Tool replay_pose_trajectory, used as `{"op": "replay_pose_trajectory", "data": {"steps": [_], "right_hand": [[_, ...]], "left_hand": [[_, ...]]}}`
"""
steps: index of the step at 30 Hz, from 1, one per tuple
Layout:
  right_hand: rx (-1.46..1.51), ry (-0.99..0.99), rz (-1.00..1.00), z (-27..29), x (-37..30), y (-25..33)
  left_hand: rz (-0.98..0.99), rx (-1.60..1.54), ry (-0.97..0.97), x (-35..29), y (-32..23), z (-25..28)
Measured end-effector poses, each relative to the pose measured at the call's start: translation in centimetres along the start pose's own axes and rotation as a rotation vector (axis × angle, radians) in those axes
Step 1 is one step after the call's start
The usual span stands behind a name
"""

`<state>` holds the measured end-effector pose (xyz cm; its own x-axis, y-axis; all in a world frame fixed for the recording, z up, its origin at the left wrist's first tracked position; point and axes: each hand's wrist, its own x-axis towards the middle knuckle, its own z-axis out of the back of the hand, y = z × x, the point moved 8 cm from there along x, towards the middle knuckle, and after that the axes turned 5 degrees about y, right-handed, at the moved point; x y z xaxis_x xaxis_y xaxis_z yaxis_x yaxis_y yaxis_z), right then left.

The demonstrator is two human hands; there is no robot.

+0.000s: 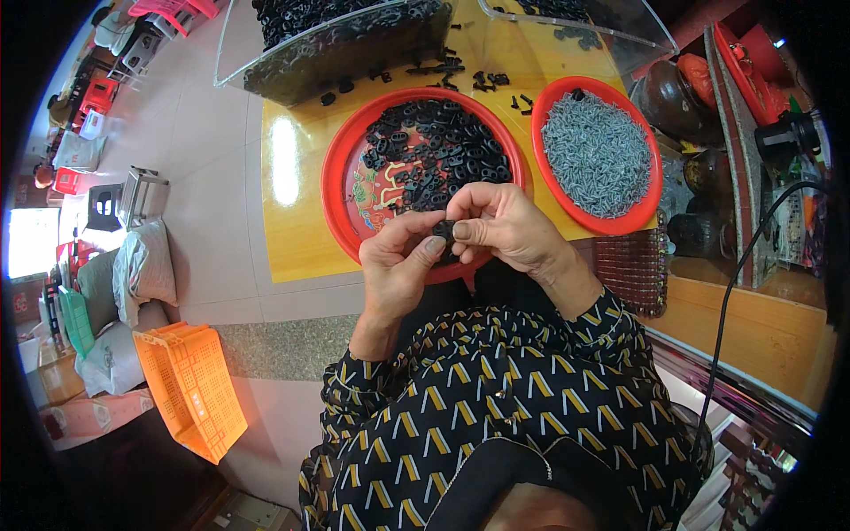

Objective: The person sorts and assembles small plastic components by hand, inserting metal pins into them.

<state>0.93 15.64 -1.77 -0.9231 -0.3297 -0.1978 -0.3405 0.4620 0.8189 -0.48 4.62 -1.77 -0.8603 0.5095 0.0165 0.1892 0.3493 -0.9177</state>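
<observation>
My left hand (398,265) pinches a small black plastic part (445,230) between thumb and fingers, above the near rim of a red round tray (333,190). From the other side my right hand (512,232) is closed in a pinch, its thumb tip against that part. Whether it also grips something small, such as a screw, is hidden by the fingers. Many loose black plastic parts (443,146) cover much of the tray, some with oval holes. To the right, a second red tray (657,168) is heaped with silver screws (595,155), a black piece lying at its far edge.
Two clear bins, one at the far left (345,53) and one at the far right (567,35), hold more black parts. Loose black bits (487,81) lie on the yellow tabletop (297,239). An orange basket (193,389) stands at left; a black cable (728,292) hangs at right.
</observation>
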Motion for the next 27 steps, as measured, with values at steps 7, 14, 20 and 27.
{"op": "replay_pose_trajectory", "data": {"steps": [7,14,20,27], "right_hand": [[0.01,0.014,0.006,-0.1,0.1,-0.1],[-0.011,-0.015,-0.001,-0.1,0.2,-0.2],[-0.031,-0.03,0.019,-0.5,0.4,0.1],[-0.426,-0.156,0.03,-0.5,-0.1,1.1]], "left_hand": [[-0.015,0.074,-0.025,0.0,-0.5,-0.2],[-0.046,0.164,-0.029,0.0,-0.8,-0.1],[-0.084,0.275,-0.032,0.1,-1.6,-0.4],[-0.021,0.219,-0.124,0.1,-0.9,0.1]]}}
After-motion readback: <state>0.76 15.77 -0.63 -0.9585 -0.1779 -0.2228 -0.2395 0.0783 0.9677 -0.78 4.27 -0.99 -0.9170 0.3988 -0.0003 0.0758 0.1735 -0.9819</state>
